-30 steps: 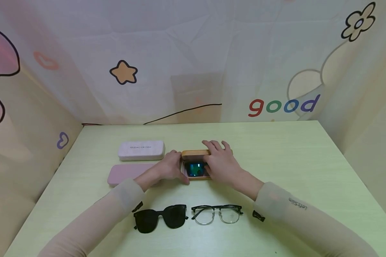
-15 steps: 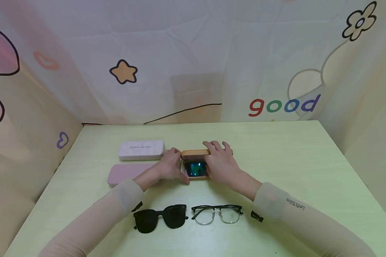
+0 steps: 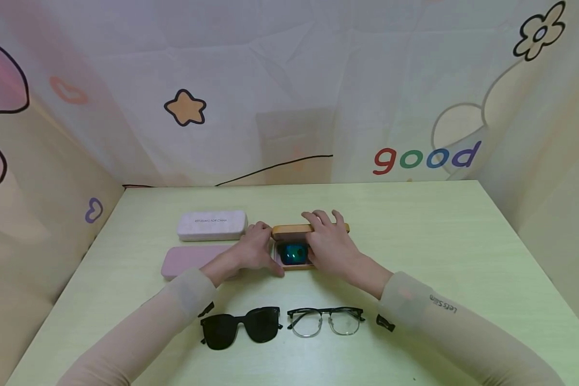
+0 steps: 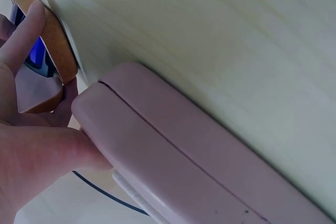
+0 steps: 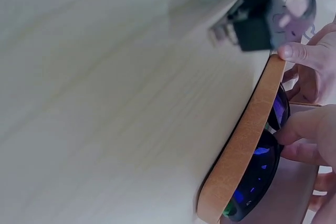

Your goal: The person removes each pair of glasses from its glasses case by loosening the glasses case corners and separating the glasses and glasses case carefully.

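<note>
An open orange-brown glasses case point(image 3: 289, 231) lies mid-table, its lid raised at the back. Inside are sunglasses point(image 3: 294, 254) with shiny blue-green lenses. My left hand point(image 3: 254, 250) grips the case's left end, thumb at the front edge and fingers behind. From the right, my right hand point(image 3: 335, 246) reaches into the case. In the right wrist view its thumb and forefinger point(image 5: 300, 125) pinch the sunglasses point(image 5: 257, 174) near the bridge, while other fingers extend past the lid. Part of the right lens is hidden from the head view by that hand.
Left of the open case lie a closed white glasses case point(image 3: 212, 226) and a closed pink glasses case point(image 3: 188, 261), the pink one partly under the left wrist. Nearer the front are black sunglasses point(image 3: 241, 328) and clear, dark-browed eyeglasses point(image 3: 325, 321). A printed curtain point(image 3: 294, 80) surrounds the table.
The right hand has shifted very slightly, uncovering the lid's right end. Reflections on the lenses in the case have changed. The left hand and the other things have stayed put.
</note>
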{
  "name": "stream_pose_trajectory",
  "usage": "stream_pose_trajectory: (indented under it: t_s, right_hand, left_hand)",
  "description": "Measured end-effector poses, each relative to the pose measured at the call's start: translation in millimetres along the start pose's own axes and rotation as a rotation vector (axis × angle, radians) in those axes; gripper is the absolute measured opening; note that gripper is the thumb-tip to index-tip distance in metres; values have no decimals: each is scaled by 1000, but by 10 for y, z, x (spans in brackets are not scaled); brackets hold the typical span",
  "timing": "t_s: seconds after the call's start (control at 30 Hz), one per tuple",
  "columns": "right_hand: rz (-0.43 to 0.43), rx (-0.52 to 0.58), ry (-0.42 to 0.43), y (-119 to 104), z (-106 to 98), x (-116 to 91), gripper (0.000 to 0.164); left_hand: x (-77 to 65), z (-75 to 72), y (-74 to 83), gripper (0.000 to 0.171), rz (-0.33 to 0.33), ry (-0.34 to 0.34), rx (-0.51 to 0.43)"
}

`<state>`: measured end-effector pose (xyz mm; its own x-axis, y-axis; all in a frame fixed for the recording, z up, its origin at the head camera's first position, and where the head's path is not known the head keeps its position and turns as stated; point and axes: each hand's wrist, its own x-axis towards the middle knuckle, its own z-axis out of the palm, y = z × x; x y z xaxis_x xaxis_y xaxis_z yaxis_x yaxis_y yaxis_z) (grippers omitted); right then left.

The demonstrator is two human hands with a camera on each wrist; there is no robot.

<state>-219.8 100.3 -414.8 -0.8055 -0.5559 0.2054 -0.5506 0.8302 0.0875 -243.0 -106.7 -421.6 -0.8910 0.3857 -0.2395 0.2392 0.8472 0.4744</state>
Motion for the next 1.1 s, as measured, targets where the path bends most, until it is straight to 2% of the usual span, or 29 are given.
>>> stream_pose_trajectory:
  t_s: [0.57, 1.1]
  right_hand:
    - [-55, 37, 30, 29, -109, -17, 13]
    - [-52, 90, 74, 164, -317, -248, 8]
  left_hand:
    - [-16, -20, 9, 91, 12, -9, 13]
    - [-15, -16, 8, 95, 8, -19, 24]
